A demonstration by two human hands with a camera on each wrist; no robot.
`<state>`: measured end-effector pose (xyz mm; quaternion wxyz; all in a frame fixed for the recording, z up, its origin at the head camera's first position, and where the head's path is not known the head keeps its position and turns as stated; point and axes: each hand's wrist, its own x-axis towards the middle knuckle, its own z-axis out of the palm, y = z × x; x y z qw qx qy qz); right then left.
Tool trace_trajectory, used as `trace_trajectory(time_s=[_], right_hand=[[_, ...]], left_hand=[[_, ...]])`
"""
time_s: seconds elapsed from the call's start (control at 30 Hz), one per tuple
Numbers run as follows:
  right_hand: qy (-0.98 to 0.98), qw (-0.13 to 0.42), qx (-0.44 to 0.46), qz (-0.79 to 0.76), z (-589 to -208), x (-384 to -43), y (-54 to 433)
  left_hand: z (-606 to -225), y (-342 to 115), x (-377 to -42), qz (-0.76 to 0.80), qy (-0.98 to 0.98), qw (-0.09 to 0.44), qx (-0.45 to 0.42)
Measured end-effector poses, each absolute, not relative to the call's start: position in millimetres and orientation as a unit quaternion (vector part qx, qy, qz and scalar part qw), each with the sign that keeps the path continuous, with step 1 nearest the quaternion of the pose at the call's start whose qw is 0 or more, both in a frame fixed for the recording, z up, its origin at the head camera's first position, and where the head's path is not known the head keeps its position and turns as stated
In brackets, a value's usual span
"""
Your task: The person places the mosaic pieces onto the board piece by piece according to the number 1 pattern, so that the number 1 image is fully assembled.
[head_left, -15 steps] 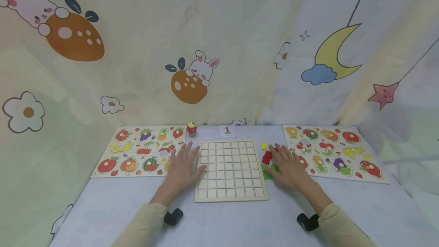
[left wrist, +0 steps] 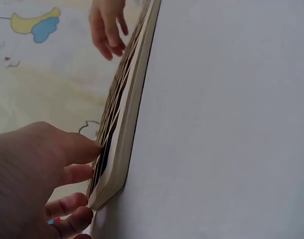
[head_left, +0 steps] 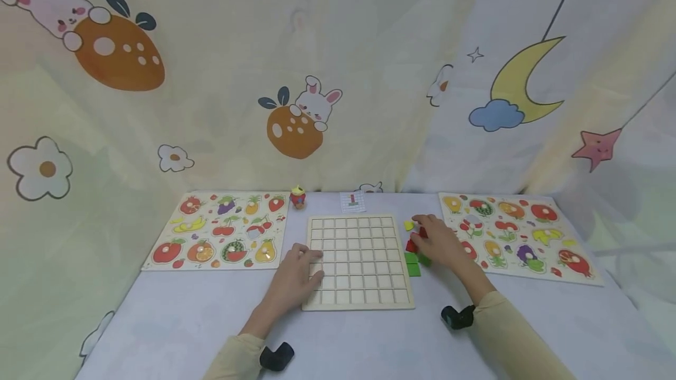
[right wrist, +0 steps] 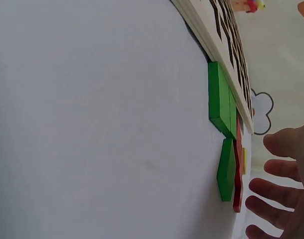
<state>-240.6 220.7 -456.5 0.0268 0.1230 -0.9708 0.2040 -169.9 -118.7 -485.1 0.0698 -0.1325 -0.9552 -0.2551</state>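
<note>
The right hand [head_left: 442,245] partly hides the red blocks [head_left: 411,246], perhaps without touching them. Both hands are loosely spread; the grid board [head_left: 356,263] lies between, the left hand [head_left: 292,278] at its edge.

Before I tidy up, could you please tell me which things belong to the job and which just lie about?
Seemingly in use:
pale wooden grid board
flat green blocks, red blocks and yellow block by the right hand
white card with red-and-green print, perhaps

Apparently lying about:
left cream fruit puzzle board
right cream fruit puzzle board
small red-and-yellow figurine
</note>
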Motion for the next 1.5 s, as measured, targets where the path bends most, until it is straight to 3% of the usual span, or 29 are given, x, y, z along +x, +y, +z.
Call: trace_trajectory(time_s=[0.43, 1.2, 1.5], right_hand=[[-0.979, 0.026, 0.082, 0.186, -461, -260, 213], [-0.968, 0.004, 0.072, 0.241, -460, -270, 212], [-0.940, 0.029, 0.124, 0.317, -461, -264, 205]], left_hand=[[-494, -116, -169, -0.249, -0.947, 0.129, -0.158], [-505, -124, -167, -0.259, -0.941, 0.148, -0.160], [-506, -125, -168, -0.265, -0.940, 0.142, -0.163]])
